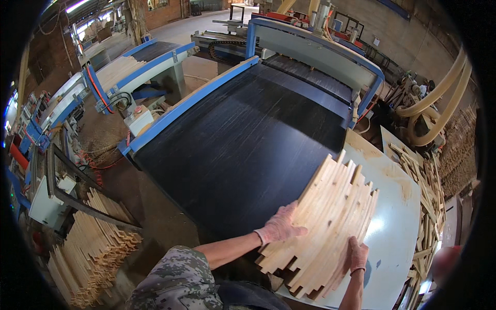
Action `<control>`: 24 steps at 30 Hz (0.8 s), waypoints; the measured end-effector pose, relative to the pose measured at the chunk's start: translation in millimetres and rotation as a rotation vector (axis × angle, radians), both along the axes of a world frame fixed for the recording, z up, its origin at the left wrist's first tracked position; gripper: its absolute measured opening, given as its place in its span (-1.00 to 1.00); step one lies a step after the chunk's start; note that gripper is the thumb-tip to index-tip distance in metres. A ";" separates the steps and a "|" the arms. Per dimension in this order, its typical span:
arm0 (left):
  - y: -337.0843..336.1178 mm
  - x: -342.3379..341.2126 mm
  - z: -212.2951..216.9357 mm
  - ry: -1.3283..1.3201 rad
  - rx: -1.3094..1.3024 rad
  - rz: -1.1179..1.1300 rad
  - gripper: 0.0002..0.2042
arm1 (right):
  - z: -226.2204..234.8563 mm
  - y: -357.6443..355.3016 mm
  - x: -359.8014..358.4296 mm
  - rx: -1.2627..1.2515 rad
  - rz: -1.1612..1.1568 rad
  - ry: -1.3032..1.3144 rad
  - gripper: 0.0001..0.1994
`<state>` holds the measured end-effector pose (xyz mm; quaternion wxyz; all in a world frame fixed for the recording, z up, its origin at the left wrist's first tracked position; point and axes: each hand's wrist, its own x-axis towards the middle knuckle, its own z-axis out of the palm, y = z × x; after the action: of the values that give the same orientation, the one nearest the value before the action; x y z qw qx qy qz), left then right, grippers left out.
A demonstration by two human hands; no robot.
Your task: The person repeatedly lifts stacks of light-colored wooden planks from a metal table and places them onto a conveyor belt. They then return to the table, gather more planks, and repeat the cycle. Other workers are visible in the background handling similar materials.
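Note:
A flat batch of pale wooden strips, laid side by side with uneven ends, lies between my hands. My left hand, in a pinkish knit work glove, grips its left edge with the thumb over the top. Against the right edge presses my right hand, gloved alike, its fingers partly hidden by the wood. The strips rest mostly on a pale, glossy board, and their left side borders the black conveyor belt.
At the belt's far end stands a blue-framed machine. A blue side rail runs along the left. Stacked wooden strips stand at lower left; loose scrap strips pile up at right beneath thick hoses. Another conveyor is farther left.

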<state>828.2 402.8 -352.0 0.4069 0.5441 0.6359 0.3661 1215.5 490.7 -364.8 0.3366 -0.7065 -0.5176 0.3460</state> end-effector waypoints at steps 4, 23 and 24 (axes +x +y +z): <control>-26.3 -112.7 19.3 0.061 -0.060 0.038 0.22 | 18.5 -9.2 -116.6 -0.071 0.070 -0.261 -0.34; -74.6 -510.6 11.7 1.029 -0.268 0.479 -0.09 | 11.8 -5.3 -634.4 -0.266 0.667 0.324 -0.49; -73.7 -517.3 14.4 0.998 -0.229 0.456 -0.09 | 18.3 2.8 -637.7 -0.371 0.726 0.213 -0.50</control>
<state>311.0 329.1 -337.7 0.0237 0.4523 0.8887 0.0717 577.8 493.5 -346.4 0.1113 -0.4872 -0.6242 0.6005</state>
